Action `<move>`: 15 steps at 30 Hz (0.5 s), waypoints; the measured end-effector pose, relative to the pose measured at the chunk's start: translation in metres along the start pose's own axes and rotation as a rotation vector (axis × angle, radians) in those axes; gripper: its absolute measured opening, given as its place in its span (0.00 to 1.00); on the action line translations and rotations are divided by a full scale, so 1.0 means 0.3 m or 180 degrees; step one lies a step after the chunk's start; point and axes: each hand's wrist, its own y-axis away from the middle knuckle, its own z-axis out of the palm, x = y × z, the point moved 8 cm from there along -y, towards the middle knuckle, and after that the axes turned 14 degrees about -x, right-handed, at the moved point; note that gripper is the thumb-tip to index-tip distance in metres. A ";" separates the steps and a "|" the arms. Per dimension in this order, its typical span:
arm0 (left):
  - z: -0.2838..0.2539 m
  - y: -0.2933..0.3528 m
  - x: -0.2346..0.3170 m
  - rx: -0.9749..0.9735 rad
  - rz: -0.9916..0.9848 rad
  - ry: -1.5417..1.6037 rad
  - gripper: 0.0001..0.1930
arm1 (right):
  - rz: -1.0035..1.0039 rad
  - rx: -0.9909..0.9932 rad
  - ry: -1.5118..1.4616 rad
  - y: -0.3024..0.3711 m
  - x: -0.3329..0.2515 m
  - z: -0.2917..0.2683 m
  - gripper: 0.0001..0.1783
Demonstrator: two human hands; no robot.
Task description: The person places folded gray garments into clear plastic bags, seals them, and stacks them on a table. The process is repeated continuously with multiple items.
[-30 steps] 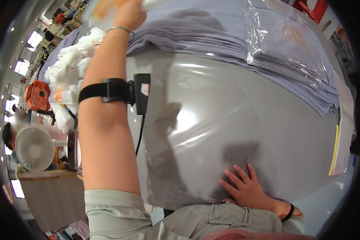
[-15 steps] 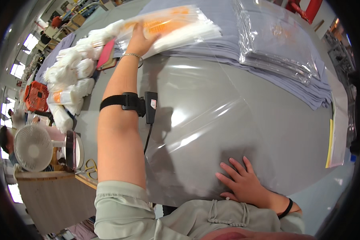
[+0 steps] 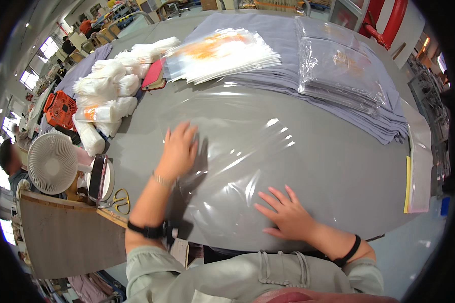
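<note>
Starting at the left of my feed, I have a white fan (image 3: 52, 162) near the table's corner, with an orange fan (image 3: 60, 110) beyond it. Beside them I see bundled white bags (image 3: 101, 87) heaped together, yellow-handled scissors (image 3: 121, 202) nearer the person, and a red notebook (image 3: 153, 74). The left hand (image 3: 178, 154) is next, over the left side of the clear plastic sheet (image 3: 232, 139); its fingers are loosely bent and half open, thumb apart, with no hold visible to me. I cannot tell whether it touches the film. The sheet lies creased and shiny on the grey table (image 3: 359, 177), between the hands. Beyond it, fanned white bags with orange print (image 3: 232, 55) lie on lavender cloth (image 3: 268, 25). The right hand (image 3: 288, 217) is palm down, fingers spread wide and gripping nothing, by the sheet's near right side. Farther right I see clear-wrapped packs (image 3: 341, 65) on the cloth, then a yellow strip (image 3: 407, 184) at the table's edge
</note>
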 end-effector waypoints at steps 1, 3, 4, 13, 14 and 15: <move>0.009 0.125 0.023 -0.0060 -0.0173 0.0031 0.22 | -0.0180 0.0209 -0.0001 -0.027 -0.028 -0.017 0.36; 0.053 0.331 0.018 -0.0371 -0.0874 0.0228 0.24 | -0.0391 0.0130 -0.0005 -0.116 -0.081 -0.006 0.37; 0.073 0.423 0.010 -0.0434 -0.1193 0.0332 0.25 | -0.0574 0.0204 -0.0024 -0.156 -0.116 -0.010 0.37; 0.115 0.502 -0.164 -0.0121 -0.1765 0.0066 0.29 | 0.0057 0.0690 0.0220 -0.248 -0.084 -0.069 0.36; 0.101 0.511 -0.178 0.0019 -0.1767 0.0113 0.29 | 0.0261 0.0665 0.0223 -0.239 -0.051 -0.065 0.36; 0.025 0.548 -0.175 0.0951 -0.1397 0.0249 0.26 | 0.0289 0.0541 0.0287 -0.234 -0.036 -0.053 0.37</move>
